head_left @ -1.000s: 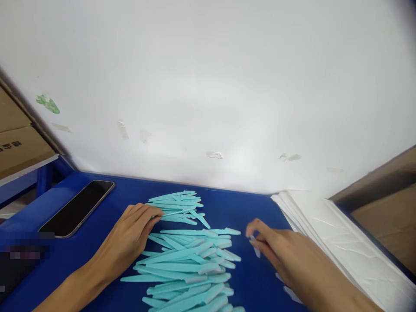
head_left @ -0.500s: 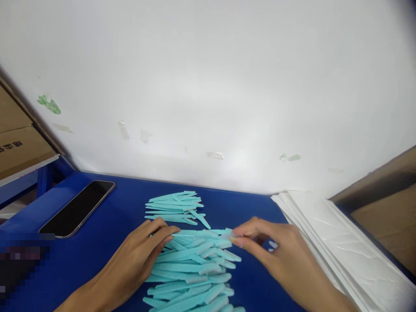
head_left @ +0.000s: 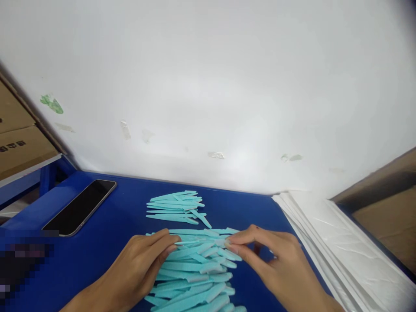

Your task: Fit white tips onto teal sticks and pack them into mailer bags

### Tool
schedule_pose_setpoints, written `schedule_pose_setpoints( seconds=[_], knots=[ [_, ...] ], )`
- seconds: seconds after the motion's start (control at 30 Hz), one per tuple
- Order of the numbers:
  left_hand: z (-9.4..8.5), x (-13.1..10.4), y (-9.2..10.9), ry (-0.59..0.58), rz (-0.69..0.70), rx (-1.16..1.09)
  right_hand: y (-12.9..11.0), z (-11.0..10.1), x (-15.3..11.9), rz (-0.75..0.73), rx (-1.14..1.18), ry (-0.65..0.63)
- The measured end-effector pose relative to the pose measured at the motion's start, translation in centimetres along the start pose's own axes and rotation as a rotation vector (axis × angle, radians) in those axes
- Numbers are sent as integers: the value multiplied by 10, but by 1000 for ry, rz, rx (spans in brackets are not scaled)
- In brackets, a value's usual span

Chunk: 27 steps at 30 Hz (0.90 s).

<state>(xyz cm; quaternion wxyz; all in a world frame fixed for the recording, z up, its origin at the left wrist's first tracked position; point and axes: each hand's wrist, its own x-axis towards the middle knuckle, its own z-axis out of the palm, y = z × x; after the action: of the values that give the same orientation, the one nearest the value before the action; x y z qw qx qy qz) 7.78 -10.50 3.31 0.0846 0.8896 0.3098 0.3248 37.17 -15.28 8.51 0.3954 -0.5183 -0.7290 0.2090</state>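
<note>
A large pile of turquoise eyebrow razors (head_left: 191,265) lies in front of me, their slim handles mostly pointing left. At its far end my left hand (head_left: 149,258) pinches the thin tip of one razor between thumb and forefinger. My right hand (head_left: 269,253) closes thumb and index finger on the pale end of what looks like the same razor. Its middle stretches between my hands, just above the others, and my fingertips cover both ends. Beyond my hands a smaller group of turquoise razors (head_left: 175,203) lies in a loose row.
The blue table (head_left: 130,203) ends at a white wall (head_left: 208,86) with tape scraps. A black-screened phone (head_left: 81,208) lies at left, beside a blurred dark patch. Stacked white padded sheets or bags (head_left: 344,242) lie at right. Cardboard boxes (head_left: 26,147) stand at left, more cardboard at far right.
Both hands have shifted slightly nearer to me along the pile, the right one also a little left. A razor lies at the pile's far edge where my fingers were.
</note>
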Motion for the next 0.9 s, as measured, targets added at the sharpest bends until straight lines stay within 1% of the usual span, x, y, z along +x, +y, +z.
schedule_pose_setpoints(
  seconds=[0.07,0.17,0.3,0.37,0.47,0.57,0.7,0.8,0.9],
  knots=[
    [1,-1,-1,0,-2,2,0,-1,0,2,1,7],
    [3,-3,-1,-6,-1,4,1,1,0,-2,29,-17],
    [8,-8,4,-30,44,6,0,12,-4,1,93,-71],
    [11,-10,7,-16,84,37,1,20,-8,-23,116,-85],
    [13,-13,8,-18,122,106,5,27,-15,-101,122,-86],
    [12,-11,8,-31,135,123,9,29,-18,-130,66,-92],
    [10,-6,11,-46,151,110,11,27,-16,-76,-88,-133],
    [7,-2,4,-1,122,145,12,29,-13,-77,-171,-195],
    [2,0,-17,26,100,219,13,32,-11,-97,-228,-278]
  ],
)
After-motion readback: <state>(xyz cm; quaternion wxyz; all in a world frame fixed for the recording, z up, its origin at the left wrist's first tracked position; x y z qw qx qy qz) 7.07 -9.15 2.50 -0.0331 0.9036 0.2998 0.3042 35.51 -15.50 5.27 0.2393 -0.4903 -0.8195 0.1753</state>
